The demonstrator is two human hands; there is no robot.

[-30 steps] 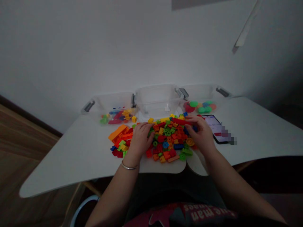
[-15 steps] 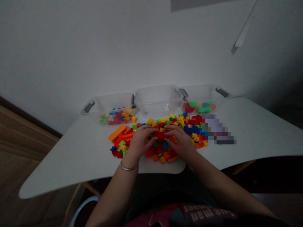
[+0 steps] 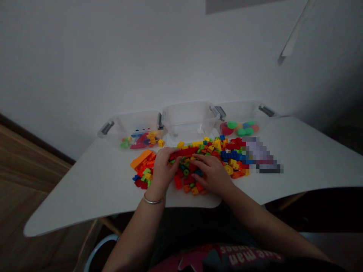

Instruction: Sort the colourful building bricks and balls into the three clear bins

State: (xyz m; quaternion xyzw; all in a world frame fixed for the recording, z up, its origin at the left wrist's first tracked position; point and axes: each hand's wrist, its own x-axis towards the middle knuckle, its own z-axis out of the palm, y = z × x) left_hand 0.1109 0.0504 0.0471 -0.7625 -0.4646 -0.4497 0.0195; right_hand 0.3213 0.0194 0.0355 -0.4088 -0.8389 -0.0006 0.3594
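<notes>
Over a pile of colourful toy building bricks on the white table, both my hands are at work. My left hand is curled around the left end of a long red brick, which slants up to the right over the pile. My right hand has its fingers and thumb bent around a small red brick at the fingertips; part of it is hidden. Green, blue and orange pieces lie between the hands.
Behind the pile stand three clear plastic boxes: a left box with mixed pieces, a middle box, and a right box with round coloured pieces. A blurred-out flat object lies at the right. The table's edge is near my body.
Both hands were together on a red piece. Now my left hand has the long red brick farther back, and my right hand has shifted slightly toward me, with a small red brick at its fingertips.
</notes>
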